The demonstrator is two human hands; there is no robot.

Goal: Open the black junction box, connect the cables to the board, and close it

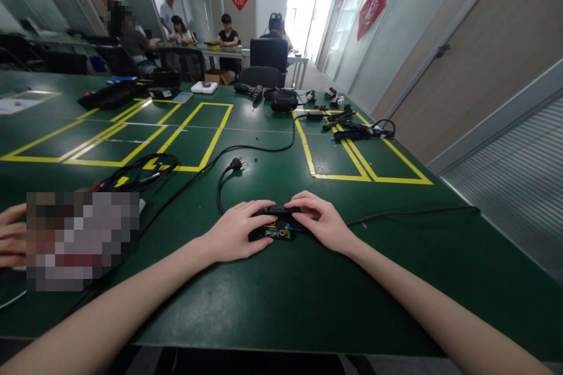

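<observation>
Both my hands rest on the green table [281, 299] around a small black power adapter [276, 227] whose case is open, showing a green circuit board. My left hand [237, 234] grips its left end with fingers curled over the top. My right hand [323, 221] pinches the right end, fingers pressed on the black casing. A black cable runs from the adapter to the right [409, 213], and another black cord with a plug [235, 164] loops just behind my hands.
Another person's hand [11, 234] lies at the left edge beside a blurred patch. A bundle of cables [141, 173] sits at left; black adapters and cords [356, 129] lie far right, tools [264, 94] at the back. Yellow tape marks boxes. Several people sit at a far table.
</observation>
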